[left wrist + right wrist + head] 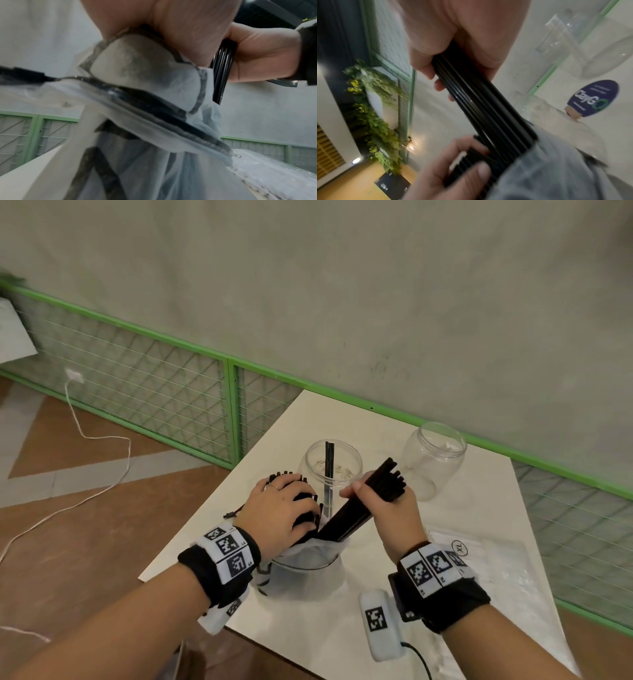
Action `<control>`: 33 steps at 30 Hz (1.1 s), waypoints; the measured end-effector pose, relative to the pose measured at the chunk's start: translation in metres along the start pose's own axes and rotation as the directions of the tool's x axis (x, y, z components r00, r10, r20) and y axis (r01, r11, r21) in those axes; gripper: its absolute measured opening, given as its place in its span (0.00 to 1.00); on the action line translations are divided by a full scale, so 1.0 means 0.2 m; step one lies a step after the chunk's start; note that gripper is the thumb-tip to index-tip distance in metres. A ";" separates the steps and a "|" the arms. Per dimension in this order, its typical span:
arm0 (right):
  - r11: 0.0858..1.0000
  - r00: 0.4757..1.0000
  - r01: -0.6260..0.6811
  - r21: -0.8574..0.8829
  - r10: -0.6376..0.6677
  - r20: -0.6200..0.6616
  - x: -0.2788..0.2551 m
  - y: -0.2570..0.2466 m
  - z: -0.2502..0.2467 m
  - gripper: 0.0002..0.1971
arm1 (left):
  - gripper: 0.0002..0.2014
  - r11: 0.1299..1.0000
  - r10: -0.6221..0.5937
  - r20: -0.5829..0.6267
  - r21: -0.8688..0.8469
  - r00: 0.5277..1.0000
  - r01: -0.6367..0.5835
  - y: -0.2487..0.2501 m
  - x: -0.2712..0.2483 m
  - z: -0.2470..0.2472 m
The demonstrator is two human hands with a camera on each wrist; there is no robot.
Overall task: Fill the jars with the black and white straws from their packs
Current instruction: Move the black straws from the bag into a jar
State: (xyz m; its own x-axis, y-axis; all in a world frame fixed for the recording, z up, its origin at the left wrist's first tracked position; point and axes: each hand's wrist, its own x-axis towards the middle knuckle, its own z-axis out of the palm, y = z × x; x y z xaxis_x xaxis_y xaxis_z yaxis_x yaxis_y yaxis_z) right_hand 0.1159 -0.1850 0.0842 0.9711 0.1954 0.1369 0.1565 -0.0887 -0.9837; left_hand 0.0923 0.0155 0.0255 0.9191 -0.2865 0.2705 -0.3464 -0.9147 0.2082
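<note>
Black straws: one bundle (370, 498) half out of the translucent pack (305, 573), angled up toward the near jar (334, 470); more ends (291, 475) bunched under the left hand.
Near jar: upright on the bench (342, 642), only a couple of black straws (329, 470) standing in it.
Far jar (432, 460): looks empty, just right of and behind the near one.
White straws: none visible; a second plastic pack (486, 563) lies flat at right, contents unclear.
Progress: early, my read. Most black straws not yet in, white not started.
Right hand (385, 511): fingers wrapped tight around the bundle, mid-length.
Left hand (281, 508): fingers curled over the pack mouth and remaining straws, gripping them in place.
</note>
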 end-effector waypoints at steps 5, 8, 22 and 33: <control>0.978 0.995 0.060 0.199 -0.043 -0.093 0.09 -0.22 -0.11 0.09 | 0.17 1.000 -0.013 0.039 0.006 0.999 0.013 -0.03 0.00 0.00; 0.968 0.983 0.149 0.204 -0.122 -0.139 0.20 -0.31 -0.16 0.14 | 0.18 1.000 -0.027 0.054 -0.009 0.998 0.028 -0.05 0.01 -0.01; 0.979 0.976 -0.142 -0.143 0.114 -0.186 0.73 0.11 0.03 0.08 | 0.14 0.998 0.011 -0.011 -0.056 1.000 -0.011 -0.07 0.02 0.01; 0.835 0.964 -0.257 -0.487 0.188 -0.186 0.85 0.48 0.07 0.24 | 0.12 0.998 0.002 -0.038 -0.070 0.999 -0.005 -0.10 0.02 0.02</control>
State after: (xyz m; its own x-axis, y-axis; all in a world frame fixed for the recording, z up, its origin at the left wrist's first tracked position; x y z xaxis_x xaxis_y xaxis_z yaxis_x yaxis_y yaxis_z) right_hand 0.2929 -0.1465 0.0122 0.9994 -0.0099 -0.0317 -0.0313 -0.5999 -0.7995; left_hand 0.1038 0.0317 0.0179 0.9107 -0.2776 0.3060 -0.3630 -0.8913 0.2718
